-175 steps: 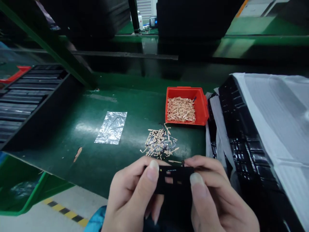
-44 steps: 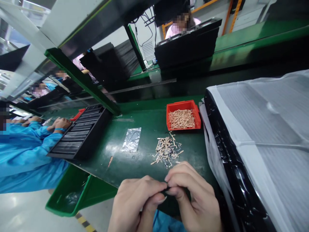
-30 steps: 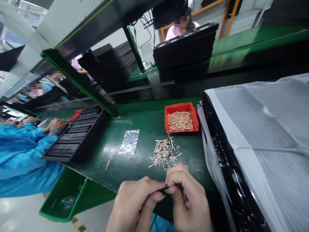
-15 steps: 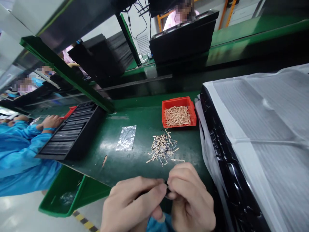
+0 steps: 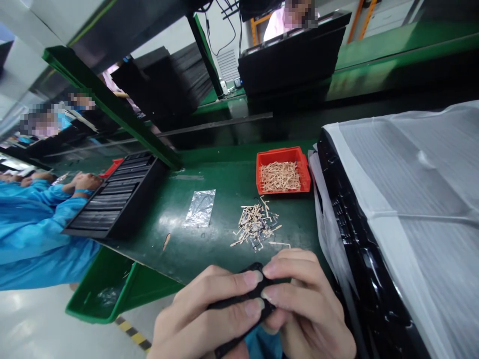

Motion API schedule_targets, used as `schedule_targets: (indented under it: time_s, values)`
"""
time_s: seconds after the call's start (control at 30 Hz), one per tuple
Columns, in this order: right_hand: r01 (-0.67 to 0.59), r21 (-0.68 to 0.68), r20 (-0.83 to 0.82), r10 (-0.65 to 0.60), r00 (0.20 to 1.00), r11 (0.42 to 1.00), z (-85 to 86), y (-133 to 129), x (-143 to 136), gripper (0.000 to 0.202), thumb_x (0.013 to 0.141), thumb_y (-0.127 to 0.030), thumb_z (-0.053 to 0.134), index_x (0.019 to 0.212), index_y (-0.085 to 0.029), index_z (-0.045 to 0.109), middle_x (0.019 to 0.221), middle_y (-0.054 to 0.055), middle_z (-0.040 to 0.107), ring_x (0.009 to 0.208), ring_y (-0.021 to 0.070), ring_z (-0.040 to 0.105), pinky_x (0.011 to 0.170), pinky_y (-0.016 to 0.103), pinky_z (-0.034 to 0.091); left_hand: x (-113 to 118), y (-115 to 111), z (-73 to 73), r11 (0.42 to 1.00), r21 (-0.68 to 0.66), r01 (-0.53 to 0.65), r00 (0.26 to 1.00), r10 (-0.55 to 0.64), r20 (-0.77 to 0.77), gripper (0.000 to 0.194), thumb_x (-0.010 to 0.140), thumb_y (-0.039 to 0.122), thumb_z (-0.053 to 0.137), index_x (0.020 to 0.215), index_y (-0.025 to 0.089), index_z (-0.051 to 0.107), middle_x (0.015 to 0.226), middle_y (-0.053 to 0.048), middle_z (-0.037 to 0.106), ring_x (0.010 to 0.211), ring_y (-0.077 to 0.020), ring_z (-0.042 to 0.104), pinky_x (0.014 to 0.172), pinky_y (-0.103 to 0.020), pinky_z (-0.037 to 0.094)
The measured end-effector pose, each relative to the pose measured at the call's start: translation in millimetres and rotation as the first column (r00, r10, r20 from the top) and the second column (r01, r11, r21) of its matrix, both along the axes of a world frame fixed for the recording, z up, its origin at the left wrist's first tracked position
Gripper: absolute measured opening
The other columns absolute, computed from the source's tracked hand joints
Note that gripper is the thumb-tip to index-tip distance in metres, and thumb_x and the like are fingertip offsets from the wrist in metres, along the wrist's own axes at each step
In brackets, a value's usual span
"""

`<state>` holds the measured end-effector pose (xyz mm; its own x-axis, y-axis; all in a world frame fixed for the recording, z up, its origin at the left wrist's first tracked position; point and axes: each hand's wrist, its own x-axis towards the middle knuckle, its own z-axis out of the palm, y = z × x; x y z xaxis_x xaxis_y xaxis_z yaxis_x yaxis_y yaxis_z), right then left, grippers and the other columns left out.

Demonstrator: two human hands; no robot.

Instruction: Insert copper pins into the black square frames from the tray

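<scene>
A dark, elongated black plastic piece (image 5: pixel 257 290) is held low in front of me, between both hands. My left hand (image 5: pixel 209 309) is closed around its left side, with finger and thumb tips pressing on it. At its right end, my right hand (image 5: pixel 307 299) pinches it with bent fingers. Much of the piece is covered by my fingers, so its exact kind is unclear. Just beyond my hands lies a loose pile of small thin bent strips (image 5: pixel 256 224), beige and dark. Behind that pile stands a red bin (image 5: pixel 283 189) filled with similar beige strips.
A clear plastic bag (image 5: pixel 200 208) lies on the green table (image 5: pixel 228 179). To the left is a black tray of black pieces (image 5: pixel 119 194), near a co-worker's hands. White sheeting over black wrapping (image 5: pixel 411 189) bounds the right. A green bin (image 5: pixel 97 294) sits below the table's left edge.
The black piece, almost hidden before, now shows between my fingers, tilted toward me. My right fingertips have shifted along it. The whole view has moved slightly.
</scene>
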<state>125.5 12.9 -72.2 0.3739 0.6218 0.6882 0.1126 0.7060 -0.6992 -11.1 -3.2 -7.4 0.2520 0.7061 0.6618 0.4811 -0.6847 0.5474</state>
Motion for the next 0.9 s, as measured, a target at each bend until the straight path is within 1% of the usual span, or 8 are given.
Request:
schedule_targets:
  time_s: [0.1, 0.2, 0.3, 0.4, 0.53, 0.63, 0.73, 0.9]
  values:
    - [0.027, 0.031, 0.015, -0.027, 1.0, 0.999, 1.7, 1, 0, 0.018, 0.107, -0.017, 0.057, 0.094, -0.02, 0.069, 0.099, 0.006, 0.072, 0.084, 0.0189, 0.068, 0.069, 0.04, 0.063, -1, 3, 2.1, 0.999, -0.044, 0.014, 1.0, -0.014, -0.01, 0.023, 0.104, 0.038, 0.07, 0.104, 0.017, 0.079, 0.11, -0.006, 0.082, 0.083, -0.0167, 0.077, 0.065, -0.029, 0.067]
    - [0.068, 0.034, 0.03, -0.069, 0.997, 0.997, 3.2, 3, -2, 0.021, 0.101, -0.006, 0.059, 0.088, -0.019, 0.069, 0.094, 0.005, 0.072, 0.084, 0.0182, 0.067, 0.071, 0.039, 0.063, -3, 4, 5.0, 0.987, -0.15, 0.057, 0.998, -0.056, 0.012, 0.024, 0.103, 0.039, 0.071, 0.109, 0.017, 0.079, 0.112, -0.008, 0.082, 0.087, -0.018, 0.079, 0.068, -0.028, 0.067]
    - [0.119, 0.03, 0.008, -0.12, 0.993, 0.992, 2.6, 5, -2, 0.026, 0.092, 0.004, 0.058, 0.085, -0.018, 0.068, 0.087, 0.004, 0.069, 0.08, 0.0174, 0.065, 0.07, 0.038, 0.061, -2, 5, 4.3, 0.971, -0.229, 0.069, 0.998, -0.066, 0.02, 0.019, 0.105, 0.034, 0.069, 0.11, 0.018, 0.079, 0.112, -0.007, 0.083, 0.094, -0.0182, 0.081, 0.081, -0.028, 0.067]
    - [0.135, 0.006, -0.012, -0.135, 0.991, 0.991, 0.7, 7, -1, 0.025, 0.09, 0.004, 0.057, 0.086, -0.018, 0.067, 0.082, 0.003, 0.068, 0.076, 0.0174, 0.064, 0.069, 0.038, 0.06, 2, 7, 1.2, 0.94, -0.328, 0.091, 0.996, -0.076, 0.056, 0.017, 0.105, 0.029, 0.069, 0.115, 0.021, 0.079, 0.112, -0.006, 0.083, 0.102, -0.0189, 0.081, 0.089, -0.026, 0.066]
    - [0.094, -0.111, -0.018, -0.097, 0.995, 0.989, 0.2, 9, 2, 0.023, 0.094, 0.001, 0.055, 0.086, -0.02, 0.063, 0.076, 0.002, 0.065, 0.076, 0.017, 0.062, 0.069, 0.035, 0.056, 8, 11, -2.4, 0.897, -0.429, 0.103, 0.991, -0.058, 0.117, 0.019, 0.102, 0.016, 0.069, 0.116, 0.024, 0.08, 0.107, -0.004, 0.084, 0.101, -0.0174, 0.081, 0.088, -0.023, 0.066]
    - [0.097, -0.132, -0.035, -0.102, 0.994, 0.987, 0.8, 9, 3, 0.021, 0.098, -0.004, 0.055, 0.087, -0.02, 0.062, 0.077, 0.001, 0.063, 0.077, 0.0165, 0.062, 0.071, 0.034, 0.054, 13, 13, -3.5, 0.893, -0.442, 0.089, 0.992, -0.04, 0.12, 0.027, 0.099, 0.007, 0.069, 0.114, 0.026, 0.081, 0.105, -0.002, 0.084, 0.099, -0.0158, 0.081, 0.087, -0.021, 0.065]
    - [0.116, -0.145, -0.045, -0.124, 0.991, 0.983, 0.8, 9, 2, 0.021, 0.1, -0.006, 0.054, 0.088, -0.021, 0.061, 0.078, 0.001, 0.062, 0.079, 0.0177, 0.062, 0.074, 0.035, 0.053, 16, 14, -3.6, 0.889, -0.452, 0.078, 0.992, -0.025, 0.123, 0.03, 0.098, 0.005, 0.068, 0.114, 0.027, 0.081, 0.103, -0.002, 0.084, 0.097, -0.0165, 0.08, 0.084, -0.023, 0.066]
    - [0.12, -0.133, -0.07, -0.13, 0.989, 0.984, 0.2, 8, 4, 0.02, 0.099, -0.005, 0.054, 0.088, -0.02, 0.061, 0.08, 0.001, 0.061, 0.081, 0.0172, 0.061, 0.075, 0.035, 0.052, 19, 15, -2.5, 0.867, -0.492, 0.079, 0.993, -0.026, 0.113, 0.029, 0.098, 0.007, 0.068, 0.112, 0.028, 0.082, 0.102, -0.002, 0.084, 0.077, -0.0126, 0.076, 0.067, -0.02, 0.064]
